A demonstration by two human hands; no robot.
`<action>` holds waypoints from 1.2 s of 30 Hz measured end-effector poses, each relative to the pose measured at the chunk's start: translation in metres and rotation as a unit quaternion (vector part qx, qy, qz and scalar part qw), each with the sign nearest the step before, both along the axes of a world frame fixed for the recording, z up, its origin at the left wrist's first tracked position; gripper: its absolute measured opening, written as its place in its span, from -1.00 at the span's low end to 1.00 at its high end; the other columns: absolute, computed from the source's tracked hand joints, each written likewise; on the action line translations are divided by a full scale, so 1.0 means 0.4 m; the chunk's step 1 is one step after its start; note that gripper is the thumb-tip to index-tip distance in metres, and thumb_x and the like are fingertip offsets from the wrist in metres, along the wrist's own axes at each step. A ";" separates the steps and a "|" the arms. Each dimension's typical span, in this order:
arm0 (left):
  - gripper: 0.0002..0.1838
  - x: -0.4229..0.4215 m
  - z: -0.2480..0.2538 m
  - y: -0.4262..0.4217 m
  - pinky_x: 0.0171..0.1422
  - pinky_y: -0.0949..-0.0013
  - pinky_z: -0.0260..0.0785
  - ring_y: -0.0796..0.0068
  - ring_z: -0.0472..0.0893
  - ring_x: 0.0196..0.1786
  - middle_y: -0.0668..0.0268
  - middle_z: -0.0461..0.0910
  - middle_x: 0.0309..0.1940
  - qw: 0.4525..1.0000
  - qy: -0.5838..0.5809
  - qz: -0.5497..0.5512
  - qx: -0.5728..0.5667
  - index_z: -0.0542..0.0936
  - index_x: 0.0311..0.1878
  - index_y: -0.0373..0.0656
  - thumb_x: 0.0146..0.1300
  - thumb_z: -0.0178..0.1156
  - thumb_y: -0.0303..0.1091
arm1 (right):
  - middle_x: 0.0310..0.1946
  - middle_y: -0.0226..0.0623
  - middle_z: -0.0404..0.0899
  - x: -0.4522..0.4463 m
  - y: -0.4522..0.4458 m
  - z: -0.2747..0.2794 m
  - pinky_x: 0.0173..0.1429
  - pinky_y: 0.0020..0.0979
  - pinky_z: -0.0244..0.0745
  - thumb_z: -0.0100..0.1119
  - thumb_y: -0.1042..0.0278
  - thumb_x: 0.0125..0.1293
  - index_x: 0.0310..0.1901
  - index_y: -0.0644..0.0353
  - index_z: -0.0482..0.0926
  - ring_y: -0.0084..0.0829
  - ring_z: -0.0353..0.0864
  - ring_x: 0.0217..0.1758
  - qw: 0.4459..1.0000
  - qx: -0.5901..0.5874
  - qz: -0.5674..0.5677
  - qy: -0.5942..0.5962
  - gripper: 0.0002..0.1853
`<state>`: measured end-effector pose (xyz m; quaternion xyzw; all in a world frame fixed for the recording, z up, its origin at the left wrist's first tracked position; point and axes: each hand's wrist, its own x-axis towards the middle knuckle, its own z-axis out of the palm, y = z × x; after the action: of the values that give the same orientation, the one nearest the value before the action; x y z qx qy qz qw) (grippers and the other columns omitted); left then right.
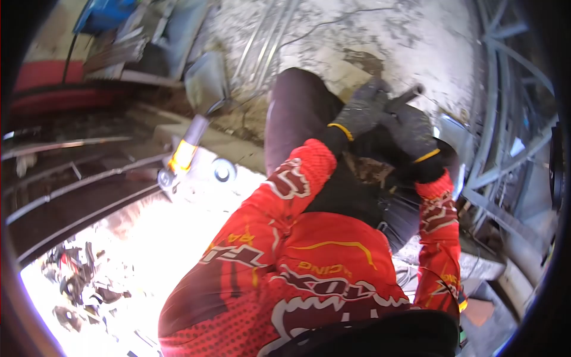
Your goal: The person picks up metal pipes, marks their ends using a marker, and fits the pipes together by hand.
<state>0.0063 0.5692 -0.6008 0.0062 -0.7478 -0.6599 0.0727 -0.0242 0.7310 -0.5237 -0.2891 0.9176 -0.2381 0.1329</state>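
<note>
My left hand (364, 106), in a dark grey glove with a yellow cuff, is closed in front of my knees. Beside it, my right hand (411, 132) wears a matching glove and is also closed. Between the two hands a short dark tube (408, 97) sticks out, its round end pointing up and right. The gloves hide the rest of it, and blur hides the finger details. Left of my knee, an angle grinder (189, 144) with a grey body and yellow band lies on the ledge. A white ring (224, 171) is close by.
Metal frames (498, 154) stand along the right side. Dark metal bars (89, 178) run along the left. Thin metal strips (264, 44) lie on the pale ground ahead, near a cable (321, 25). Scraps (83, 285) are scattered at lower left in glaring light.
</note>
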 end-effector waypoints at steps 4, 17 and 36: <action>-0.79 0.006 0.011 0.006 0.02 0.22 0.44 0.32 0.51 -0.16 0.16 0.54 -0.21 0.995 -0.042 0.001 0.090 0.49 0.09 -0.18 0.43 0.07 -0.48 | -0.29 -0.11 0.74 -0.019 0.001 -0.026 -0.09 -0.05 0.56 0.18 -0.16 0.34 -0.10 0.07 0.73 -0.04 0.72 -0.19 0.994 0.103 0.030 0.034 -0.56; -0.65 0.034 0.077 -0.077 -0.12 0.48 0.47 0.66 0.54 -0.26 0.39 0.65 -0.25 0.977 -0.109 -0.152 0.103 0.70 0.06 -0.19 0.32 0.00 -0.56 | -0.40 -0.36 0.60 0.051 0.162 -0.063 -0.39 -0.48 0.47 0.05 0.57 0.40 0.14 0.17 0.57 -0.55 0.54 -0.47 0.814 -0.418 -0.275 -0.294 -0.69; -0.69 0.043 0.067 -0.064 -0.43 0.45 0.41 0.59 0.51 -0.54 0.30 0.61 -0.45 0.959 -0.131 -0.055 0.244 0.61 0.10 -0.30 0.34 0.07 -0.49 | -0.13 -0.16 0.64 0.088 -0.089 0.081 -0.01 -0.23 0.58 0.45 0.40 0.18 0.05 0.21 0.60 -0.19 0.68 -0.12 0.923 -0.358 -0.140 0.005 -0.60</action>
<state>0.0234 0.5437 -0.5739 0.0694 -0.5666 -0.8184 -0.0662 0.0111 0.6954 -0.4914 -0.1871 0.8033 -0.5651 -0.0191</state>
